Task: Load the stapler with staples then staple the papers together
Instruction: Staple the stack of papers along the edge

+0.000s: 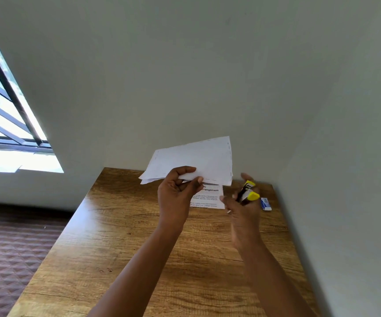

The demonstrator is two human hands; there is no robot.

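My left hand [176, 193] pinches a small stack of white papers [198, 160] by its near edge and holds it lifted above the far end of the wooden table [139, 259]. My right hand [244, 207] grips a black and yellow stapler [247, 192] just right of the stack, its yellow end pointing up and away. The stapler sits a little below and to the right of the papers' lower right corner, apart from them.
A printed sheet [207, 199] with black text lies flat on the table under the raised papers. A small blue and white staple box [265, 204] rests near the right wall. A window [4, 124] is at the left; patterned floor lies beside the table.
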